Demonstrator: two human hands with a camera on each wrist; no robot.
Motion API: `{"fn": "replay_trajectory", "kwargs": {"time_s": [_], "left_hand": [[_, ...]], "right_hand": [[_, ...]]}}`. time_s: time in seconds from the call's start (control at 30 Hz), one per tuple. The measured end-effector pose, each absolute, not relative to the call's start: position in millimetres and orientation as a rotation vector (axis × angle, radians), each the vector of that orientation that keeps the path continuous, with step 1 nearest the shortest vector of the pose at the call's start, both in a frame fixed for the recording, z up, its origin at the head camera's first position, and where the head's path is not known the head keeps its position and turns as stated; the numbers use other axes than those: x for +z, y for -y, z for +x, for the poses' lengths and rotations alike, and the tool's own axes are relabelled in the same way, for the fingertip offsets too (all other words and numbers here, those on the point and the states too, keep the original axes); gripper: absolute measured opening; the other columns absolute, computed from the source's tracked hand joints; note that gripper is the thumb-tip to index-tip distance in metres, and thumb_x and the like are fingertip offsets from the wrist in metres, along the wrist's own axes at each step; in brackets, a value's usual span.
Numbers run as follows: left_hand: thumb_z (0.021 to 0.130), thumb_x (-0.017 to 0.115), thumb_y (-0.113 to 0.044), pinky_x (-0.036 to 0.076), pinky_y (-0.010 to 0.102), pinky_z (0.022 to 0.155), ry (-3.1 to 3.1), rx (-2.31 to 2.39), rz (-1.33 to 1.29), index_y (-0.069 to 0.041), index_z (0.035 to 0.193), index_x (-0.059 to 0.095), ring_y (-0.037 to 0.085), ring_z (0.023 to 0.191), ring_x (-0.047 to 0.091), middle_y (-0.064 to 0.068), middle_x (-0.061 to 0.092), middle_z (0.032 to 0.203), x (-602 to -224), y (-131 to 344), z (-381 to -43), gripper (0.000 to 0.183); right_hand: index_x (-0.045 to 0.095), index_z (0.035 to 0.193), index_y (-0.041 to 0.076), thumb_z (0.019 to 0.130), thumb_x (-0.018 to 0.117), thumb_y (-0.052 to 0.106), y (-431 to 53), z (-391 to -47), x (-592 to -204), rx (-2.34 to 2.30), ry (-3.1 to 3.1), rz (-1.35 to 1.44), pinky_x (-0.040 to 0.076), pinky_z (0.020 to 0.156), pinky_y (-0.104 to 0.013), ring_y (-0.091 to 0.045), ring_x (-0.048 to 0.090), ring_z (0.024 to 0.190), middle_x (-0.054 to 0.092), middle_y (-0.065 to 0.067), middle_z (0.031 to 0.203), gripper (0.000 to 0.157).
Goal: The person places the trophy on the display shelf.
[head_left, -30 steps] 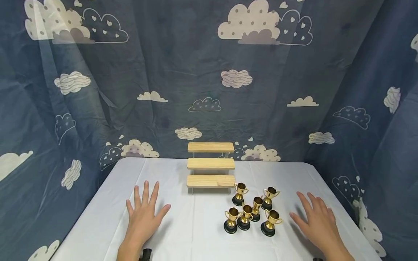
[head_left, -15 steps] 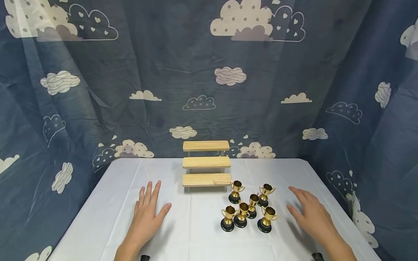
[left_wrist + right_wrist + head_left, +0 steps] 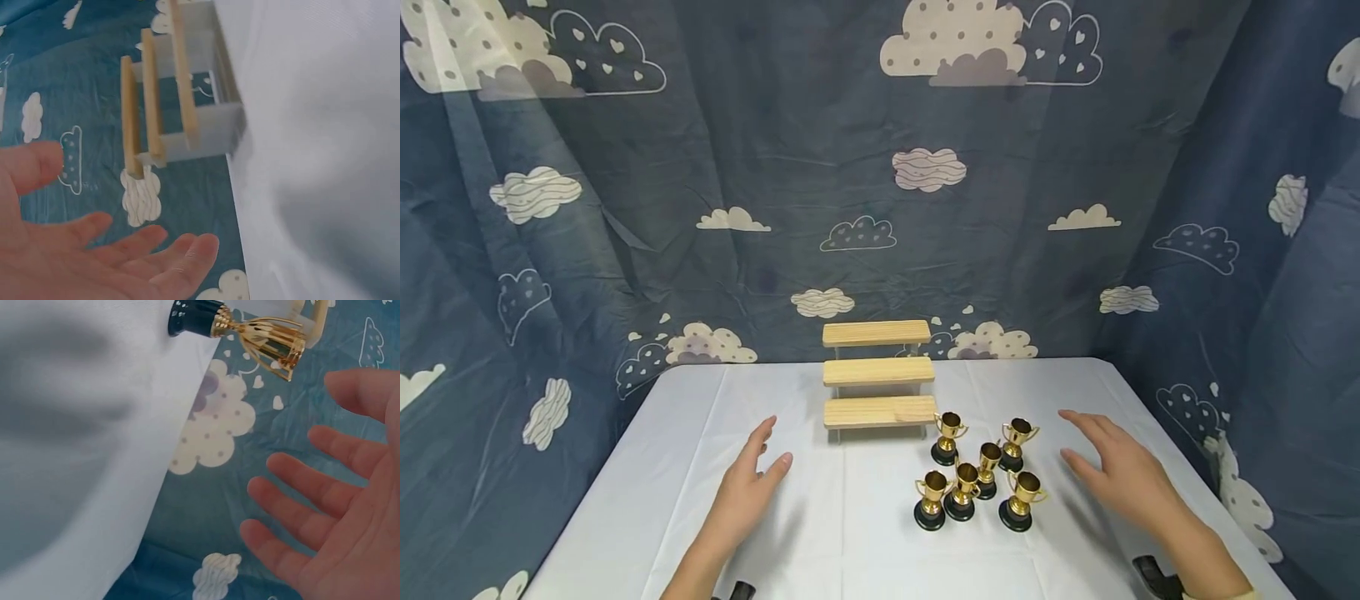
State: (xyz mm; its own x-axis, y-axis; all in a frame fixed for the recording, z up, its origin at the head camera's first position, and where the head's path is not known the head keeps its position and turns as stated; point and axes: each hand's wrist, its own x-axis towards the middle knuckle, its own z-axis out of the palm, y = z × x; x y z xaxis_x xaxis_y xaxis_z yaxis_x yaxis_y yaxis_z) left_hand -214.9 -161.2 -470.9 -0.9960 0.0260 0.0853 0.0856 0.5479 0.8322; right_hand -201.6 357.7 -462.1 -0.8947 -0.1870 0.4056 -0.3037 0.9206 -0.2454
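Observation:
Several small gold trophy cups [image 3: 932, 496] on black bases stand upright in a cluster on the white table, right of the middle. Behind them rises a three-step wooden shelf [image 3: 880, 410] with pale slats. My left hand [image 3: 743, 492] hovers over the table, left of the shelf and apart from it, holding nothing. To the right of the cups hangs my right hand [image 3: 1116, 471], also holding nothing, its fingers relaxed. In the right wrist view one trophy cup [image 3: 269, 340] appears beyond the spread fingers. The left wrist view shows the shelf [image 3: 150, 100] past the relaxed fingers.
The table [image 3: 760, 392] has a white cloth. A dark blue curtain [image 3: 775, 167] with cloud prints surrounds its back and sides. A black wrist-camera part [image 3: 1157, 575] sits under the right wrist, another [image 3: 742, 590] by the left.
My left hand has turned from palm down onto its side, the spread fingers now together. The right hand has also tilted and lifted slightly. The cups and shelf stay in place.

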Motion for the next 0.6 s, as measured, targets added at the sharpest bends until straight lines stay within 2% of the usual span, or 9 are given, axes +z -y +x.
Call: {"fn": "replay_trajectory", "kwargs": {"time_s": [0.17, 0.4, 0.6], "left_hand": [[0.104, 0.057, -0.037, 0.037, 0.062, 0.111, 2.63, -1.645, -0.03, -0.019, 0.155, 0.035, 0.039, 0.138, 0.042, 0.018, 0.043, 0.152, -465, 161, -220, 0.059], [0.104, 0.056, -0.033, 0.047, 0.057, 0.105, 2.501, -1.868, -0.002, -0.01, 0.151, 0.04, 0.041, 0.131, 0.05, 0.024, 0.049, 0.145, -468, 153, -234, 0.055], [0.102, 0.058, -0.036, 0.049, 0.055, 0.103, 2.401, -2.084, 0.093, -0.01, 0.147, 0.045, 0.039, 0.125, 0.054, 0.023, 0.053, 0.14, -470, 143, -250, 0.053]], "right_hand": [[0.05, 0.148, 0.019, 0.096, 0.071, 0.031, -353, -206, -456, 0.46, 2.691, 0.398, 0.051, 0.086, -0.063, -0.04, 0.057, 0.119, 0.058, -0.012, 0.135, 0.057], [0.05, 0.147, 0.021, 0.096, 0.07, 0.035, -346, -216, -449, 0.517, 2.703, 0.365, 0.049, 0.092, -0.063, -0.038, 0.056, 0.122, 0.058, -0.011, 0.136, 0.056], [0.052, 0.146, 0.017, 0.097, 0.069, 0.037, -341, -223, -451, 0.573, 2.713, 0.38, 0.049, 0.091, -0.064, -0.038, 0.057, 0.118, 0.06, -0.013, 0.133, 0.056]]}}
